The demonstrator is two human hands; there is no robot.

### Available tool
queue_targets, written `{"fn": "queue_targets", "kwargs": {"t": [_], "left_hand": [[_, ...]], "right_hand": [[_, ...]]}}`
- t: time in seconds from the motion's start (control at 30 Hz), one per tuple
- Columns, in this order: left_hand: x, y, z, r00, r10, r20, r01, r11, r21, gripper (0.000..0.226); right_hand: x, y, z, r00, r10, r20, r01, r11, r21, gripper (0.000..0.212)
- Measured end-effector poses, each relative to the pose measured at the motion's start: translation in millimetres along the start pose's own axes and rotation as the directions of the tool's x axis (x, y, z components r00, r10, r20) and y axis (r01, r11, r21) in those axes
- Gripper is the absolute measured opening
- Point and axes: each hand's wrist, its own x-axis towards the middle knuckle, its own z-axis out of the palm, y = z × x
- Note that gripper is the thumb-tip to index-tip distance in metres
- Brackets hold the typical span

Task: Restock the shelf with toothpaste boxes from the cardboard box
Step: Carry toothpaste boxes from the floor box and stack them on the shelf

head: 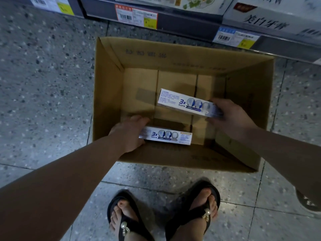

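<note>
An open cardboard box (107, 94) stands on the floor in front of my feet. Inside it my left hand (129, 132) grips the left end of a white and blue toothpaste box (171, 136) near the front wall. My right hand (231, 117) holds the right end of a second toothpaste box (180, 100), lifted and tilted over the middle of the carton. No other toothpaste boxes show on the carton's bare bottom. The shelf (182, 23) runs along the top of the view, just behind the carton.
Price tags (136, 17) hang on the shelf edge, and white product cartons (264, 18) sit at its right. My feet in black sandals (163, 216) stand on the speckled tile floor close behind the carton. A dark shoe (307, 200) shows at the right edge.
</note>
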Motion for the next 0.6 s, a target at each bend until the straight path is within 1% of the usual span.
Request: {"fn": "queue_targets", "kwargs": {"t": [0.07, 0.17, 0.2, 0.27, 0.37, 0.43, 0.5, 0.6], "left_hand": [[7.2, 1.1, 1.5, 1.0, 0.026, -0.004, -0.026, 0.999, 0.044, 0.073], [14.8, 1.2, 4.5, 0.996, 0.083, -0.01, -0.081, 0.983, 0.163, 0.068], [15.5, 0.7, 5.7, 0.996, 0.09, -0.019, -0.085, 0.982, 0.17, 0.064], [13.5, 0.7, 5.7, 0.996, 0.082, -0.047, -0.078, 0.993, 0.092, 0.058], [-5.8, 5.3, -1.7, 0.995, 0.048, -0.085, -0.058, 0.99, -0.125, 0.055], [-30.1, 9.9, -10.5, 0.992, 0.021, -0.127, -0.049, 0.974, -0.223, 0.054], [-61.3, 15.8, -23.3, 0.98, -0.008, -0.2, -0.053, 0.952, -0.303, 0.053], [-120.7, 27.0, -49.4, 0.952, -0.023, -0.306, -0.115, 0.897, -0.427, 0.044]], "right_hand": [[0.0, 4.4, 0.2, 1.0, 0.01, -0.004, -0.01, 1.0, -0.01, 0.056], [1.1, 7.0, 5.6, 1.0, 0.015, -0.001, -0.015, 1.0, -0.014, 0.055], [1.2, 7.6, 7.7, 1.0, 0.012, -0.003, -0.012, 1.0, -0.008, 0.055], [-0.8, 6.4, 8.9, 1.0, 0.002, -0.009, -0.002, 1.0, 0.017, 0.054], [-13.1, -4.5, -1.9, 1.0, -0.022, -0.018, 0.023, 0.999, 0.043, 0.052], [-27.9, -18.9, -18.9, 0.998, -0.039, -0.041, 0.041, 0.998, 0.045, 0.05], [-47.2, -37.1, -42.4, 0.996, -0.058, -0.071, 0.061, 0.997, 0.039, 0.047], [-85.6, -71.9, -83.9, 0.99, -0.111, -0.092, 0.112, 0.994, 0.015, 0.042]]}}
